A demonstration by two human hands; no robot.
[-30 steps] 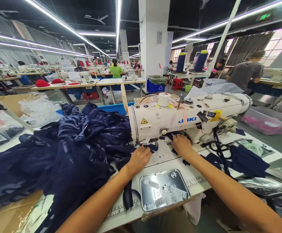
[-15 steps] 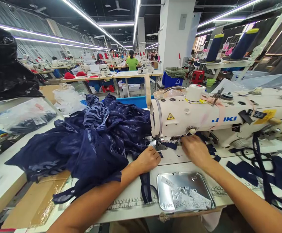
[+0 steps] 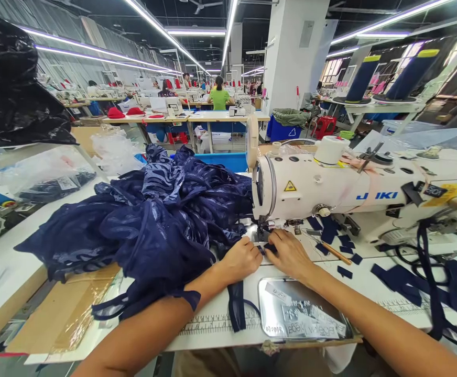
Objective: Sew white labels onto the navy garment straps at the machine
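Head view: right hand (image 3: 289, 254) has moved in from under the white sewing machine (image 3: 354, 196); now beside left hand (image 3: 244, 259), both flat, fingers pinching small navy fabric piece (image 3: 268, 246) at the needle; alignment apparently underway.

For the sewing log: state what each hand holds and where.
Both the left hand and right hand press a small navy piece flat by its edges at the needle; neither lifts anything.
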